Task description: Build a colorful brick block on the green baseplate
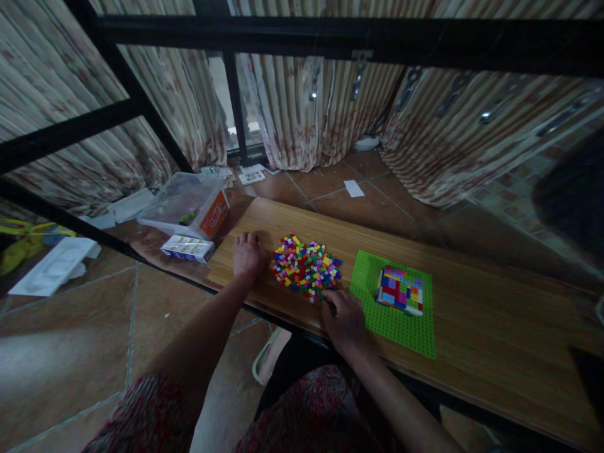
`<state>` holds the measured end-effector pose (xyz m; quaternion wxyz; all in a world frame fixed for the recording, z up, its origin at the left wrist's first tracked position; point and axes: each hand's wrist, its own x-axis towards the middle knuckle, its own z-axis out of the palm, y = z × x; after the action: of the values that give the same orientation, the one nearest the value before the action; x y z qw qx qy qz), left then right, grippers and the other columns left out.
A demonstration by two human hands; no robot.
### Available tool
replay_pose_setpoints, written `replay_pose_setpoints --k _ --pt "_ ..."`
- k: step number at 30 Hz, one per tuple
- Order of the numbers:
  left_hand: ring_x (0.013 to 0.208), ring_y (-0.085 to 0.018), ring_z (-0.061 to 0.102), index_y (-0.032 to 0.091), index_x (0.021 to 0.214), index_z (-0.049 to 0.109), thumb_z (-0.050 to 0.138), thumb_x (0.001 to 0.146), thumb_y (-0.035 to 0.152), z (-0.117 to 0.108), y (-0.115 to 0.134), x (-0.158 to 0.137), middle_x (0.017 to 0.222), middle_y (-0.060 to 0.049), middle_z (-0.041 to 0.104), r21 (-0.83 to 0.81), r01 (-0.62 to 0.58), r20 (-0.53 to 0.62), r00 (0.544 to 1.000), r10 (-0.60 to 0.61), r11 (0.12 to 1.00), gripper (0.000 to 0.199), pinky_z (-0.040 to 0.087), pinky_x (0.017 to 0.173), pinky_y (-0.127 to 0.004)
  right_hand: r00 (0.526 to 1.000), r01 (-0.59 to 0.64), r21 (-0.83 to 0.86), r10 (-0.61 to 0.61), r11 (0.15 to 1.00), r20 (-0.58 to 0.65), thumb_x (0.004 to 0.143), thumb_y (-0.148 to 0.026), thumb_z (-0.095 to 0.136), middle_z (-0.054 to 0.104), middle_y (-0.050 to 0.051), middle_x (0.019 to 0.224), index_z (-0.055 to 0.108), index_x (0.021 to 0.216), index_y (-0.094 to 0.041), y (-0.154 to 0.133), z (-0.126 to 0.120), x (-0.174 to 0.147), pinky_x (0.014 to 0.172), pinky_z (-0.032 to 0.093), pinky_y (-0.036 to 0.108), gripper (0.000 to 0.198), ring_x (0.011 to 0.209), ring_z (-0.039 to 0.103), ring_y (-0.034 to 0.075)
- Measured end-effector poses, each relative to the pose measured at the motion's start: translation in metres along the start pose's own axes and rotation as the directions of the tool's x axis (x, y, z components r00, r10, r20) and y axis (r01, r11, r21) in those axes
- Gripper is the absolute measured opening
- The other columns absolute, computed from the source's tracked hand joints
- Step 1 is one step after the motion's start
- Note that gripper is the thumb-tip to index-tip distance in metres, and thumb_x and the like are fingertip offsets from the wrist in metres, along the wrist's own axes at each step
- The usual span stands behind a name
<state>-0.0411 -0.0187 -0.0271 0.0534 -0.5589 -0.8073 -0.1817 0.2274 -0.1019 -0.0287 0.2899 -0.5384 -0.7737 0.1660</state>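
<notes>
A heap of small colourful toy bricks (302, 264) lies on the wooden bench top (491, 314). To the left of the heap, my left hand (248, 255) rests on the wood with its fingers curled in; I see nothing in it. My right hand (345, 319) is at the heap's near right edge, thumb and forefinger brought together low over the bricks. Whatever is between those fingertips is too small to make out. Right of that hand lies a green studded baseplate (377, 314), bearing a low rectangular block of multicoloured bricks (400, 290).
Past the bench's left end stands a clear plastic box (182, 198) with an orange label and a few green pieces inside. A small white and blue carton (187, 248) sits before it. Papers (353, 188) lie on the tiled floor; a dark metal frame (302, 34) and striped curtains (292, 113) rise behind.
</notes>
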Motion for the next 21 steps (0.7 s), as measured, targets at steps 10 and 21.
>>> replay_pose_setpoints --k 10,21 --pt "0.101 -0.030 0.052 0.013 0.103 0.061 0.042 0.087 0.021 0.002 -0.003 0.001 0.105 -0.016 0.061 0.009 -0.019 -0.019 1.000 0.020 1.000 0.026 0.041 0.090 -0.043 1.000 0.014 -0.161 -0.012 0.987 0.013 0.090 -0.019 0.045 0.067 0.006 0.093 0.066 0.100 -0.019 0.004 -0.012 -0.009 0.085 0.034 0.038 0.024 0.091 0.053 0.023" --pt "0.101 -0.031 0.053 0.014 0.101 0.062 0.043 0.085 0.022 0.003 -0.003 0.001 0.105 -0.016 0.061 -0.001 -0.004 -0.030 1.000 0.004 1.000 0.026 0.042 0.089 -0.044 0.998 0.015 -0.232 0.001 0.973 0.067 0.091 -0.023 0.050 0.065 0.006 0.088 0.065 0.085 -0.021 0.001 -0.007 0.000 0.080 0.034 0.037 0.016 0.088 0.053 0.023"
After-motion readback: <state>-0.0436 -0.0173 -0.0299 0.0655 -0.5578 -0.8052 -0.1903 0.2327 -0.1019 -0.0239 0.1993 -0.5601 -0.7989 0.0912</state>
